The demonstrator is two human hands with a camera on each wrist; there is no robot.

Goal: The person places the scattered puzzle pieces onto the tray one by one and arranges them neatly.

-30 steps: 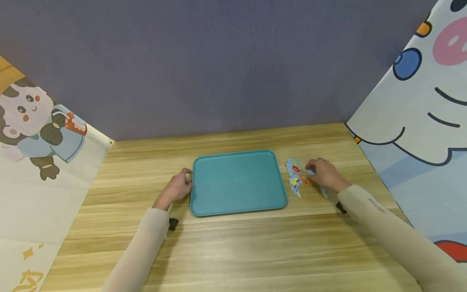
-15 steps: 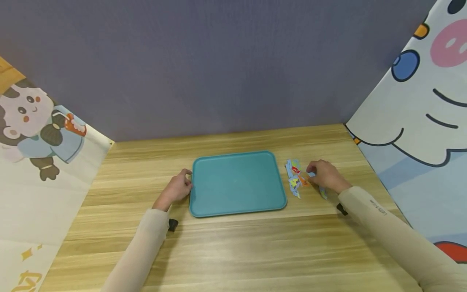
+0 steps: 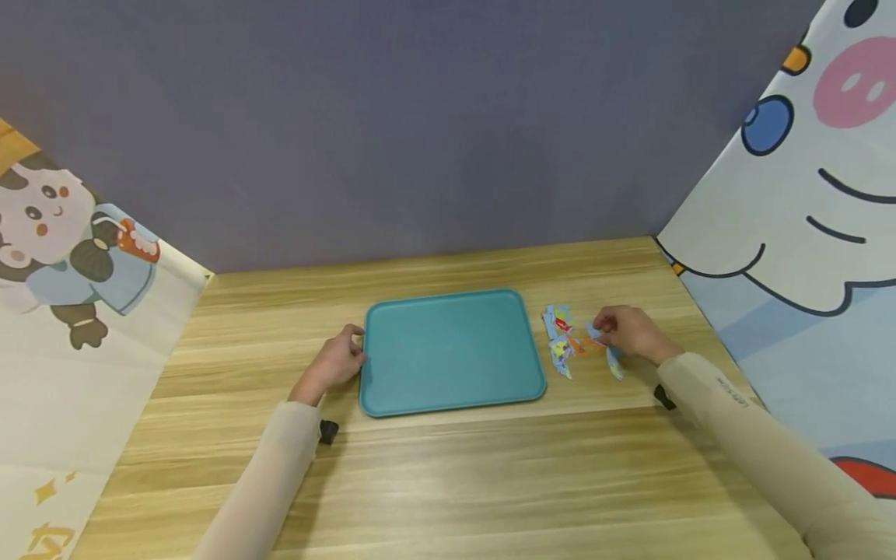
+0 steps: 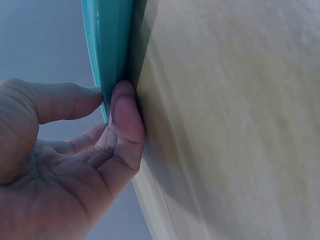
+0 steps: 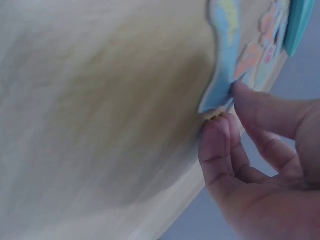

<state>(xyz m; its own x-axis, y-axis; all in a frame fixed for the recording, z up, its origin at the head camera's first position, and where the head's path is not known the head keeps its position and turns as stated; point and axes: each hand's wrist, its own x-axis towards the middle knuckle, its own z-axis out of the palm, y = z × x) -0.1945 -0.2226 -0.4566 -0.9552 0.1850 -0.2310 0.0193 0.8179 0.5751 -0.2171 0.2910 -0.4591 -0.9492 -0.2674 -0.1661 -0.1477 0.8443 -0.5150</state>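
Note:
My left hand (image 3: pixel 336 360) holds the left rim of a teal rectangular tray (image 3: pixel 448 354), which lies flat on the table. In the left wrist view, the thumb meets one side of the rim and curled fingers the other. Right of the tray is a cluster of thin colourful cardboard puzzle pieces (image 3: pixel 559 338). My right hand (image 3: pixel 630 330) pinches a blue-and-orange puzzle piece (image 3: pixel 593 330) at its fingertips, partly hidden by them. A narrow blue-and-yellow piece (image 5: pixel 226 50) lies just under the thumb in the right wrist view.
The wood-grain table (image 3: pixel 448 474) ends at a grey back panel (image 3: pixel 434 140). Cartoon-printed walls (image 3: pixel 777 218) close in both sides. A black wrist strap piece (image 3: pixel 328 431) shows by the left cuff.
My right hand has shifted slightly right with the piece, so more of the narrow piece below shows and a gap opens from the left cluster. The left hand stays at the rim.

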